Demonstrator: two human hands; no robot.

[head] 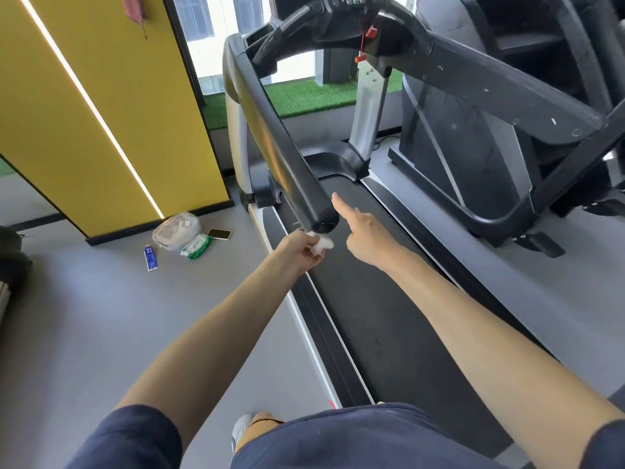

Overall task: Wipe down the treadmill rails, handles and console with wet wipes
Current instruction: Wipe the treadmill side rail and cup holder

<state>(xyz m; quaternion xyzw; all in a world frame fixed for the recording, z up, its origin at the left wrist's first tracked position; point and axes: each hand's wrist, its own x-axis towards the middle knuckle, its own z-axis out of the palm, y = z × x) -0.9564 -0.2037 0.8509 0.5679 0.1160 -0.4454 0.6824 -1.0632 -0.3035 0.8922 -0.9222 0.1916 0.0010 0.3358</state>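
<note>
Crumpled white wipe (323, 244) pinched by left hand (301, 250) under smooth black rail (270, 130).

Glossy black plastic handrail (270, 130)

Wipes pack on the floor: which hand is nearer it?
Left. The left hand, gripping a wipe, is right of the pack; the right hand points farther right, over the belt.

wipe (323, 244) white | rail (270, 130) black | wall panel (101, 113) yellow | turf (304, 93) green
</note>
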